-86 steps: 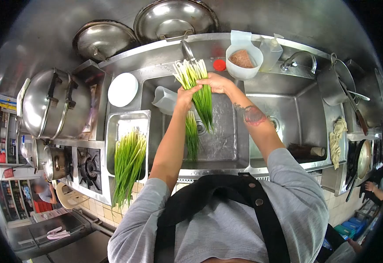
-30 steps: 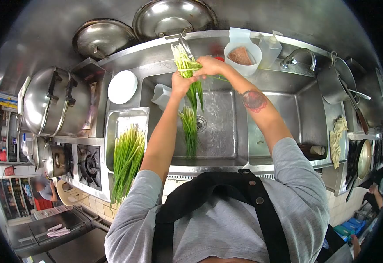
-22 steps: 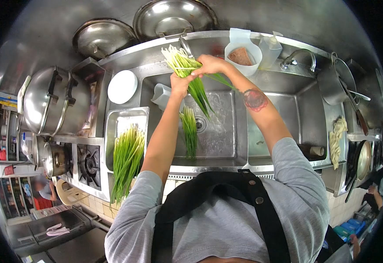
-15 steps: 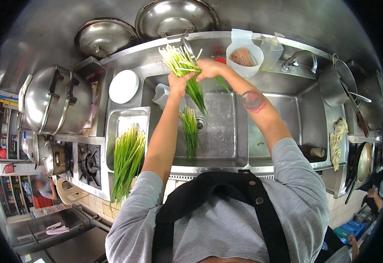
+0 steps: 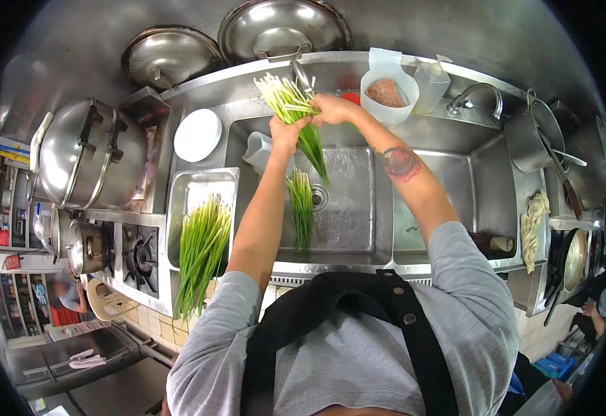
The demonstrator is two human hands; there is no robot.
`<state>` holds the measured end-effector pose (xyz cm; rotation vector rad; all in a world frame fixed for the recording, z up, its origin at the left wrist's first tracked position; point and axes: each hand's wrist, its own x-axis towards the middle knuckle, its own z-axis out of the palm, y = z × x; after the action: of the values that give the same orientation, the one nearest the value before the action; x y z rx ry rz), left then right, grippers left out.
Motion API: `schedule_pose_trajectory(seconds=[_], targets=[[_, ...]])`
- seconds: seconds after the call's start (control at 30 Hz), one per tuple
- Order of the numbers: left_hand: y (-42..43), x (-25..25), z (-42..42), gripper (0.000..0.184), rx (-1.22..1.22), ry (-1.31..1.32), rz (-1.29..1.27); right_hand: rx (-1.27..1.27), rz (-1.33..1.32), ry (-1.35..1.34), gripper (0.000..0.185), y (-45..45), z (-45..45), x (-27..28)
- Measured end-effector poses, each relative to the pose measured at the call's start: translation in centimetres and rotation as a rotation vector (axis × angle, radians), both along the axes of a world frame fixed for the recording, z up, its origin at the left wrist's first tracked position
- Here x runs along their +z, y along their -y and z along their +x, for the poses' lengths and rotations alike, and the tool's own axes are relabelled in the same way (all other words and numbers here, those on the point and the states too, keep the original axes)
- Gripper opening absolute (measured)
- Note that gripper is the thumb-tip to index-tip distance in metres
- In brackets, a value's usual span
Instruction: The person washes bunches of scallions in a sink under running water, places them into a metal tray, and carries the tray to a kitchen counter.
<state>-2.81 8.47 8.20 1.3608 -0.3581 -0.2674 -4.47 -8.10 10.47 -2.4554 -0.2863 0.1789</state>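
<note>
Over the left basin of the sink [image 5: 344, 229], I hold a bunch of green onions [image 5: 282, 93], pale ends pointing up and away, green leaves hanging toward the basin. My left hand [image 5: 289, 133] is closed around the middle of the bunch. Close beside it, my right hand [image 5: 332, 109] has its fingers closed on some of the stalks. A faucet [image 5: 303, 75] stands right behind the bunch. A smaller bunch of green onions [image 5: 301, 211] lies in the basin near the drain. More green onions [image 5: 204, 239] fill a metal tray [image 5: 206, 182] on the left.
A white round lid [image 5: 198, 135] and a clear plastic jug [image 5: 256, 152] are at left. Behind the sink stand a plastic container [image 5: 386, 93] and a soap bottle [image 5: 430, 87]. A second faucet [image 5: 480, 100], a pot [image 5: 535, 135] and a cloth [image 5: 534, 229] are at right. Other people appear at the edges.
The green leaves that hung out below my right hand have mostly drawn in toward it. Both hands keep their hold in nearly the same place.
</note>
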Motion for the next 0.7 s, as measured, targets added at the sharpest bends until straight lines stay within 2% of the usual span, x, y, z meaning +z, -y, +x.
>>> schedule_pose_trajectory(seconds=[0.07, 0.27, 0.33, 0.57, 0.7], targets=[[-0.1, 0.2, -0.3, 0.034, -0.06, -0.007, 0.005, -0.058, 0.112, -0.04, 0.021, -0.4, -0.4, 0.4], [0.3, 0.0, -0.3, 0.031, -0.059, -0.016, 0.126, 0.083, -0.18, 0.21, 0.017, -0.9, -0.5, 0.8], [0.2, -0.5, 0.0, 0.03, 0.021, 0.031, 0.196, 0.07, -0.179, 0.151, 0.02, -1.0, -0.9, 1.5], [-0.2, -1.1, 0.5, 0.032, -0.06, -0.013, 0.159, -0.028, -0.367, 0.177, 0.035, -1.0, -0.5, 0.6], [-0.2, -1.8, 0.6, 0.033, -0.08, -0.069, 0.074, 0.01, -0.211, 0.118, 0.031, -0.8, -0.5, 0.7]])
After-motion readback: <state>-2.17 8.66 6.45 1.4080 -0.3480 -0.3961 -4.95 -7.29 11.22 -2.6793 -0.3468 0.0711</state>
